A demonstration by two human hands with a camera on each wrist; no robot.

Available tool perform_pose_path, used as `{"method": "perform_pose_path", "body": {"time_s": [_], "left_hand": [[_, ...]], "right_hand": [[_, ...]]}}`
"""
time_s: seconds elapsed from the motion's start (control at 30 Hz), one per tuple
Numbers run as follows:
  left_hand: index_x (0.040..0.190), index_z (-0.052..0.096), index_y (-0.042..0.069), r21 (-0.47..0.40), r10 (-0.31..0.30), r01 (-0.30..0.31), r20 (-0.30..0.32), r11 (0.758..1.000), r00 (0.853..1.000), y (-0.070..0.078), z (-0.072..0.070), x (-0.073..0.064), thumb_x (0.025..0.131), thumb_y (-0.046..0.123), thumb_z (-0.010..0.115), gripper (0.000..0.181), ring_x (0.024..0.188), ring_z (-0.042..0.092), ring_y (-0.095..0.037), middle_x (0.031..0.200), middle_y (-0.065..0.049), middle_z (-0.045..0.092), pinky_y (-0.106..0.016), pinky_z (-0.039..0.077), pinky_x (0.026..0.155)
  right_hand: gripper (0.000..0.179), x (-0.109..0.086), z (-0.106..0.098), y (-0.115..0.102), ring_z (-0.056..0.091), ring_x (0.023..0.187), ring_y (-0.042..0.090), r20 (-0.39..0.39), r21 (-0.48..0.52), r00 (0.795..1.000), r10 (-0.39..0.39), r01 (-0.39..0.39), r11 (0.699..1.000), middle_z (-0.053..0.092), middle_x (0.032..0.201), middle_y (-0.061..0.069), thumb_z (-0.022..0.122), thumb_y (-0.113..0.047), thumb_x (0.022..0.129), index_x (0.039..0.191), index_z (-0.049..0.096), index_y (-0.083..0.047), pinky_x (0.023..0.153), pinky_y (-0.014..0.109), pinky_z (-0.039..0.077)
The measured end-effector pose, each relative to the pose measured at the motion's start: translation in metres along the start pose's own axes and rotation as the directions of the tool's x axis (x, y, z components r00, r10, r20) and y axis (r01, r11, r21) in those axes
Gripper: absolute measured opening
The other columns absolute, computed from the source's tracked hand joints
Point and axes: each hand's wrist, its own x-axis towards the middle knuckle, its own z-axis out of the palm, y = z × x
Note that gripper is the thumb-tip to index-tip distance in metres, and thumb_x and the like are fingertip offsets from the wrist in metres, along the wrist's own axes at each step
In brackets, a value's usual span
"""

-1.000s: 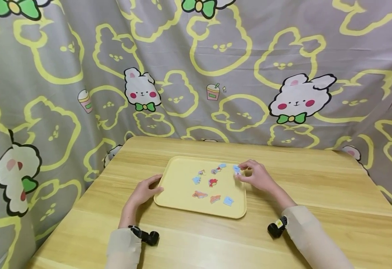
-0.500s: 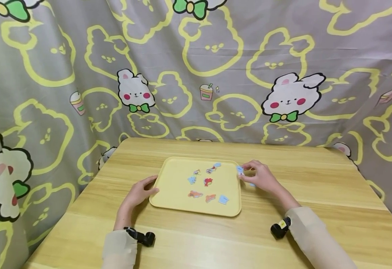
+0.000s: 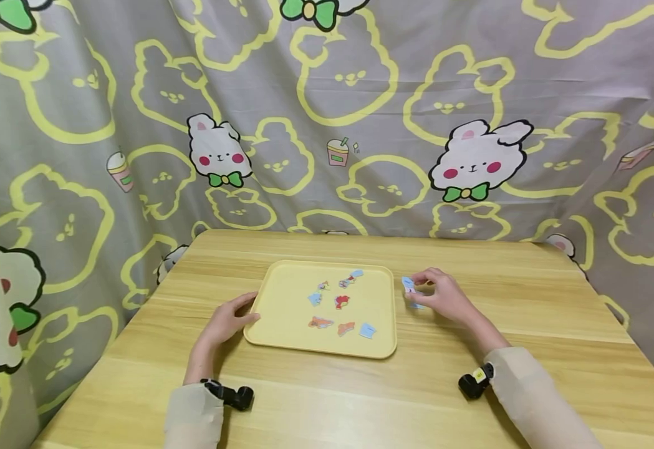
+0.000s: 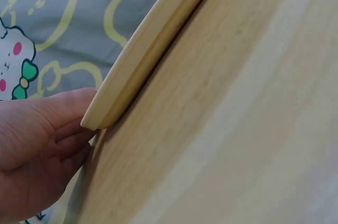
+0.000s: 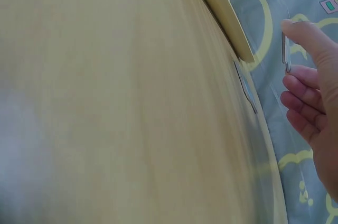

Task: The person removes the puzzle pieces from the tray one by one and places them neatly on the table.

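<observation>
One wide table of pale wood grain carries a shallow yellow rectangular tray with rounded corners; from here I see the person's left hand gripping its left rim, fingers bent. Just past its right edge, the right hand, thumb and fingertips nearly together, pinches a thin light-blue printed cutout. Another flat blue cutout lies on the table beneath that hand. Small red, orange and blue cutouts dot the tray.

Wood-grain table, yellow tray on it, blue piece beside tray
</observation>
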Motion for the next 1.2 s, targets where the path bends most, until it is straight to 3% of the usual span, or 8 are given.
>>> {"method": "perform_pose_path", "body": {"time_s": [0.6, 1.2], "left_hand": [[0.147, 0.044, 0.006, -0.005, -0.008, 0.008, 0.018, 1.0, 1.0, 0.002, 0.0, 0.001, 0.094, 0.023, 0.065, 0.06, 0.143, 0.032, -0.044, 0.152, -0.022, 0.041, -0.058, 0.027, 0.119], [0.148, 0.043, 0.007, 0.009, -0.008, 0.008, 0.027, 1.0, 1.0, 0.003, -0.003, -0.001, 0.095, 0.027, 0.065, 0.061, 0.144, 0.031, -0.044, 0.153, -0.021, 0.04, -0.058, 0.027, 0.119]], "right_hand": [[0.044, -0.021, -0.022, 0.015, 0.063, 0.101, 0.028, 0.002, -0.067, 0.997, 0.072, -0.072, 0.995, 0.068, 0.107, 0.013, 0.078, -0.03, 0.083, 0.114, 0.067, -0.001, 0.093, 0.049, 0.053], [0.039, -0.033, -0.037, 0.027, 0.063, 0.095, 0.026, -0.027, -0.15, 0.998, 0.064, -0.068, 0.986, 0.069, 0.101, 0.011, 0.08, -0.029, 0.081, 0.108, 0.07, -0.003, 0.084, 0.04, 0.052]]}}
